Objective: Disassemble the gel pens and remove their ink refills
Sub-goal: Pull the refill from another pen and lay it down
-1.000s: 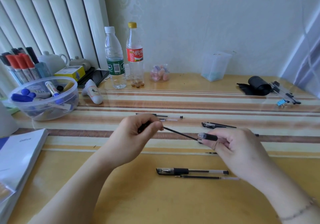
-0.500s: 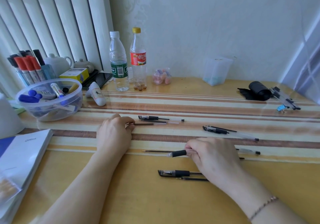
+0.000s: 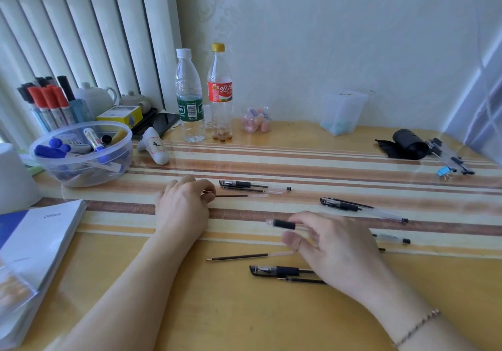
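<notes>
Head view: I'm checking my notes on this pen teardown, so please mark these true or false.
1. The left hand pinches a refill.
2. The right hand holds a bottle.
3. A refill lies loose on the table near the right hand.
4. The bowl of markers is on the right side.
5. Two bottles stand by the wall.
1. True: the left hand pinches the tip end of a refill lying on the table.
2. False: the right hand holds a pen barrel.
3. True: a loose refill lies there.
4. False: the bowl is on the left.
5. True: the bottles stand there.
</notes>
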